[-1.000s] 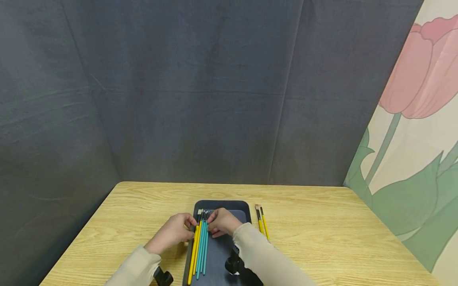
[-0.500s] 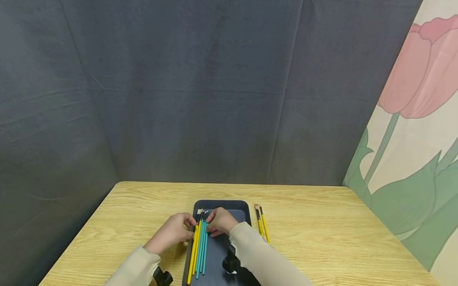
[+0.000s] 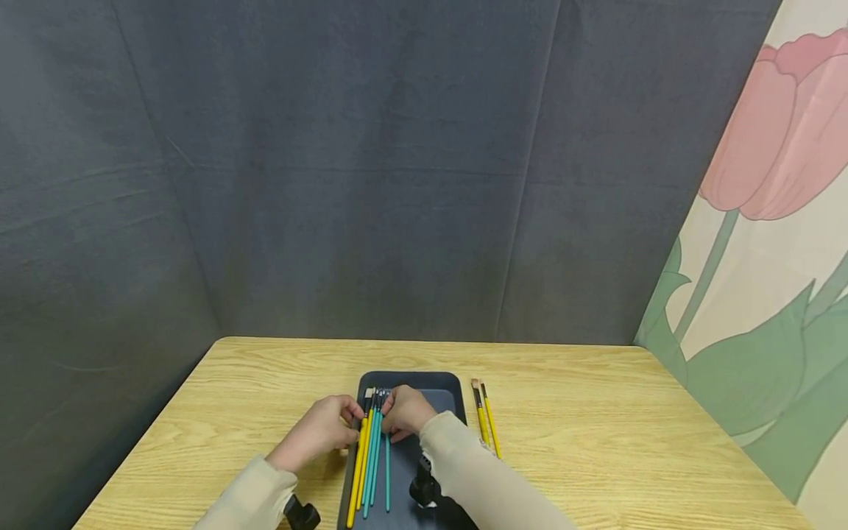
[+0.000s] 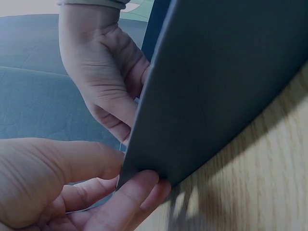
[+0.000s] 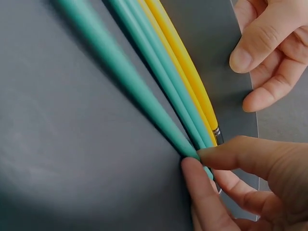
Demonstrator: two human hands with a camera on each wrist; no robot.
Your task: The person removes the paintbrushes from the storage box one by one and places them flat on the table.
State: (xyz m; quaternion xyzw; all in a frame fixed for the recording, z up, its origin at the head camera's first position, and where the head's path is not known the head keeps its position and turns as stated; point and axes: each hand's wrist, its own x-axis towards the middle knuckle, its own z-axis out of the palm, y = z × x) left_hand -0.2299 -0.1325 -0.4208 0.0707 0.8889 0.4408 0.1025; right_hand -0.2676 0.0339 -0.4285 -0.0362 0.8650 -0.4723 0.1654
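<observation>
A dark grey tray (image 3: 414, 377) holds a row of paintbrushes along its left side. Yellow-handled paintbrushes (image 3: 356, 482) lie outermost, with teal-handled paintbrushes (image 3: 370, 475) beside them, bristles toward the far end. My left hand (image 3: 324, 425) pinches the tray's left wall, thumb on the rim and fingers on the outer side in the left wrist view. Inside the tray, my right hand (image 3: 407, 411) pinches one teal paintbrush (image 5: 130, 86) near its metal end between thumb and forefinger. That brush's handle angles away from the row; its bristles are hidden behind the fingers in the head view.
Two more yellow paintbrushes (image 3: 486, 412) lie on the wooden table (image 3: 583, 427) just right of the tray, partly behind the right sleeve (image 3: 477, 464). A dark cloth (image 3: 371, 177) hangs behind the table, and a tulip-patterned wall (image 3: 762, 221) stands at the right.
The rightmost teal paintbrush's handle end has swung right, apart from the others, in my right hand. My right forearm has shifted slightly left; the left hand stays at the tray wall.
</observation>
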